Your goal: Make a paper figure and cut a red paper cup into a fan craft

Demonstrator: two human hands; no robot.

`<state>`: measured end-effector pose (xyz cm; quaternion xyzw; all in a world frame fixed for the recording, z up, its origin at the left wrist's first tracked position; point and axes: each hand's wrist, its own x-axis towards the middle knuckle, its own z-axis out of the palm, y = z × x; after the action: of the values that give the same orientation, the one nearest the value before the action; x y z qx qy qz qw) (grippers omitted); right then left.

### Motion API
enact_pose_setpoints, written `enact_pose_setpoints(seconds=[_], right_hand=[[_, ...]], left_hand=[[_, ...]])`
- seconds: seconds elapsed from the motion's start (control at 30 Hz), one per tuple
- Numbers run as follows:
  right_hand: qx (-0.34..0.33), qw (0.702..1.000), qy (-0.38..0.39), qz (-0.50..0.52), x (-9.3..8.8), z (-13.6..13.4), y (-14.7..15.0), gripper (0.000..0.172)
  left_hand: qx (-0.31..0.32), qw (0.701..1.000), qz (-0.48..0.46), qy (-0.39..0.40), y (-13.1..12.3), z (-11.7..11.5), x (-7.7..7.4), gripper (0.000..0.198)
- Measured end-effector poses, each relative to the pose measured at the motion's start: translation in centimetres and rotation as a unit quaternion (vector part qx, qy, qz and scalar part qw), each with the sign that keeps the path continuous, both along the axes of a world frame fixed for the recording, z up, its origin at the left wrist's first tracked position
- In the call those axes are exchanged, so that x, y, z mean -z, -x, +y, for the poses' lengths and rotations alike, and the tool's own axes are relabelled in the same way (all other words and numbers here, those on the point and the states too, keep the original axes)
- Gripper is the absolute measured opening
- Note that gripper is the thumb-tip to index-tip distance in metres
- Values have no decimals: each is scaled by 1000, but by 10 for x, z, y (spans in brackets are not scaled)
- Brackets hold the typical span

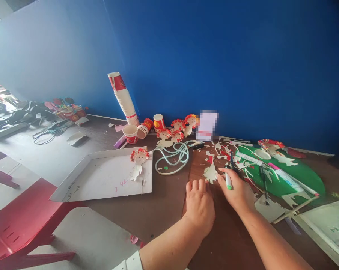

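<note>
My right hand [238,189] holds a white marker [227,176] with a green end, its thumb and fingers closed around it. Just beyond both hands lies a pale paper cutout [210,173] with a narrow strip rising from its top, and the right fingertips are near its edge. My left hand [200,204] rests on the brown table with its fingers curled under, close to the cutout's lower edge. Whatever may be beneath those fingers is hidden.
A white box lid [101,176] holds a paper figure [139,159]. Behind stand stacked paper cups [125,101] and finished-looking figures [177,129]. A pale cable [172,159] lies coiled. To the right, markers [284,176], scissors [231,163] and scraps cover a green mat [312,180]. A red chair [25,213] stands left.
</note>
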<state>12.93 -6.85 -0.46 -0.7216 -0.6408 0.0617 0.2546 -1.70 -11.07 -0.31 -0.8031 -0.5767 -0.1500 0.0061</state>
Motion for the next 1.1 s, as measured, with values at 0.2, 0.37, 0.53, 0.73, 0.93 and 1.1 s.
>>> enact_pose_setpoints(seconds=[0.2, 0.37, 0.53, 0.73, 0.93, 1.1], right_hand=[[-10, 997, -6, 76, 3, 4, 2, 27], [-37, 983, -64, 167, 5, 5, 3, 28], [-24, 967, -107, 228, -2, 7, 3, 31], [-16, 949, -127, 288, -16, 10, -3, 31], [-2, 948, -129, 292, -38, 23, -9, 32], [-9, 941, -160, 298, -42, 42, -2, 34]], left_hand=[[-4, 1000, -10, -6, 0, -1, 1, 37], [-19, 999, -38, 17, 2, -1, -4, 34], [-4, 997, -73, 30, 9, 1, -10, 26], [2, 991, -128, 32, 11, -3, -15, 15], [6, 978, -206, 27, 6, 8, -37, 19], [-32, 923, -384, -6, -6, 65, -50, 28]])
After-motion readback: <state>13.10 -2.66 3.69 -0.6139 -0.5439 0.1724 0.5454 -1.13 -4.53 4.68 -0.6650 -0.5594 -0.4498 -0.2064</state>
